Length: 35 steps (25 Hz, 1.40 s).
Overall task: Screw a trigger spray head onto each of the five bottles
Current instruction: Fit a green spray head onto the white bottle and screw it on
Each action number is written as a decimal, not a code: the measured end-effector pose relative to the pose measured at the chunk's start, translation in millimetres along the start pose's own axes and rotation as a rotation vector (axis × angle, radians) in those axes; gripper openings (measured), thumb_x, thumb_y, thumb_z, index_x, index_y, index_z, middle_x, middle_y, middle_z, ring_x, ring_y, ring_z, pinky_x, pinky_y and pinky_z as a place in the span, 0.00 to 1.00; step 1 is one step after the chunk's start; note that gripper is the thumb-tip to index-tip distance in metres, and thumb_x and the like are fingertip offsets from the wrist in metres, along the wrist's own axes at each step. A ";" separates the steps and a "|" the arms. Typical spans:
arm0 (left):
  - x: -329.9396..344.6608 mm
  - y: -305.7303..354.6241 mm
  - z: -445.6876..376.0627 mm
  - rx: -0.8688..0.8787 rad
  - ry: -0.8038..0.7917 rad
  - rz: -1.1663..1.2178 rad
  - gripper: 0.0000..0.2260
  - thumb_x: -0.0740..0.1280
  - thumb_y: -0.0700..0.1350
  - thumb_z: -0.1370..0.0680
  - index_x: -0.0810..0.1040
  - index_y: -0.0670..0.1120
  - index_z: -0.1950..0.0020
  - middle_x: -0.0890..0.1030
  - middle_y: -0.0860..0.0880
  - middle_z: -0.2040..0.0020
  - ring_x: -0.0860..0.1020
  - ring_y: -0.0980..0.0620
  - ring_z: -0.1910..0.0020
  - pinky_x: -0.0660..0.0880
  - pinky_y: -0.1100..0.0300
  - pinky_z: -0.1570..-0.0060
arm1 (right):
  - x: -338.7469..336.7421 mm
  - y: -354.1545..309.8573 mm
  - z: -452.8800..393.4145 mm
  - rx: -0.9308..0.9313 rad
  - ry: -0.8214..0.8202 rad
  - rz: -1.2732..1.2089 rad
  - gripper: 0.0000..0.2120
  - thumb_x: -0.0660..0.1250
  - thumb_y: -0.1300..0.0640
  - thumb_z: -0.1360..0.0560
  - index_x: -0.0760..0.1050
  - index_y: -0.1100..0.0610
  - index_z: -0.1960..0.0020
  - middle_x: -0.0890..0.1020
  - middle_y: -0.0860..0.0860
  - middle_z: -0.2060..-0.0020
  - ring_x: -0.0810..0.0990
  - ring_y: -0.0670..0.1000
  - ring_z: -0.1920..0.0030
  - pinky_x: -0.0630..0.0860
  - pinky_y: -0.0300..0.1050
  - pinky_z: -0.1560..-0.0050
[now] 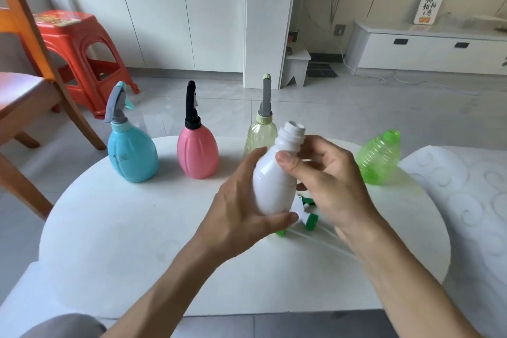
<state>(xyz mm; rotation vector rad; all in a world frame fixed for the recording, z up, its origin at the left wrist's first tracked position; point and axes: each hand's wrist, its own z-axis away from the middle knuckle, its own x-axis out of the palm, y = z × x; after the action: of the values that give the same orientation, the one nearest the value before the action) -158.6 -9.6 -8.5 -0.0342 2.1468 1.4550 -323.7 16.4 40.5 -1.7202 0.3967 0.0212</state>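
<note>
**White bottle up, spray head waiting below**

Held above the white counter [109, 228]: smooth white plastic bottle [274, 186], long axis near upright, threaded neck open and tilted slightly right. Left hand [241, 217] wrapped around its base, right hand [329, 175] with fingers [290, 162] curled at the shoulder. Green-and-white trigger spray head [307, 214] lying on the counter just beneath, nearer the right hand. Ribbed green bottle [380, 156] uncapped at right.

Beyond the white bottle [274, 184]: blue bottle [131, 153], pink bottle [197, 153] (black-headed), pale yellow bottle [258, 137]; green bottle [380, 158] rightward.
</note>
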 end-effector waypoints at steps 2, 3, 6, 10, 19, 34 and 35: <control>-3.5 -1.6 0.9 -0.011 0.041 -0.044 0.36 0.80 0.54 0.38 0.68 0.68 0.35 0.80 0.63 0.47 0.81 0.58 0.52 0.83 0.52 0.61 | -0.9 7.6 -1.4 0.061 -0.096 0.022 0.13 0.73 0.44 0.31 0.82 0.47 0.49 0.87 0.43 0.55 0.85 0.44 0.56 0.78 0.44 0.58; -7.2 -2.7 0.7 -0.023 0.069 -0.082 0.34 0.79 0.55 0.39 0.66 0.71 0.39 0.79 0.64 0.49 0.81 0.59 0.54 0.82 0.53 0.63 | -5.4 12.0 -3.5 0.109 -0.123 0.016 0.15 0.73 0.44 0.31 0.81 0.46 0.47 0.87 0.43 0.55 0.85 0.45 0.55 0.80 0.47 0.56; -20.6 -5.5 -1.4 -0.066 0.143 -0.107 0.33 0.77 0.56 0.39 0.61 0.78 0.46 0.75 0.70 0.50 0.79 0.62 0.58 0.80 0.58 0.70 | -12.0 34.7 -5.6 0.105 -0.035 0.483 0.14 0.73 0.50 0.29 0.78 0.47 0.44 0.84 0.45 0.58 0.83 0.50 0.55 0.79 0.49 0.55; -23.8 -3.6 3.9 -0.038 0.165 -0.129 0.35 0.78 0.55 0.39 0.61 0.78 0.44 0.76 0.71 0.50 0.79 0.63 0.57 0.79 0.62 0.70 | 25.6 66.5 15.7 -0.076 -0.248 1.163 0.15 0.66 0.53 0.27 0.72 0.52 0.41 0.81 0.49 0.51 0.76 0.58 0.45 0.67 0.50 0.54; -26.0 -8.0 8.5 -0.021 0.099 -0.185 0.36 0.78 0.52 0.39 0.66 0.69 0.37 0.76 0.72 0.48 0.77 0.66 0.51 0.71 0.66 0.64 | 46.2 89.2 22.0 -0.119 -0.226 1.253 0.16 0.65 0.56 0.27 0.67 0.52 0.40 0.81 0.50 0.52 0.74 0.57 0.44 0.63 0.51 0.52; -40.7 -22.7 9.1 -0.140 -0.073 -0.663 0.38 0.76 0.57 0.39 0.67 0.62 0.31 0.76 0.59 0.46 0.75 0.51 0.52 0.70 0.57 0.61 | -74.0 26.9 -27.9 -0.065 0.417 -0.858 0.02 0.65 0.49 0.22 0.75 0.45 0.49 0.82 0.37 0.44 0.78 0.48 0.39 0.73 0.48 0.40; -38.8 -22.6 9.4 -0.147 -0.089 -0.669 0.38 0.76 0.57 0.39 0.67 0.62 0.31 0.76 0.60 0.46 0.75 0.52 0.52 0.69 0.57 0.61 | -70.7 26.8 -27.5 -0.058 0.413 -0.874 0.03 0.66 0.48 0.23 0.74 0.44 0.49 0.83 0.37 0.44 0.78 0.48 0.39 0.73 0.48 0.40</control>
<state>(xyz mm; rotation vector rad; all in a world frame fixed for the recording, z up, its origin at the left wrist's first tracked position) -114.5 -21.5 -13.1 -0.6607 1.7071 1.1722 -403.1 4.1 36.9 -1.8266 -0.0883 -0.9701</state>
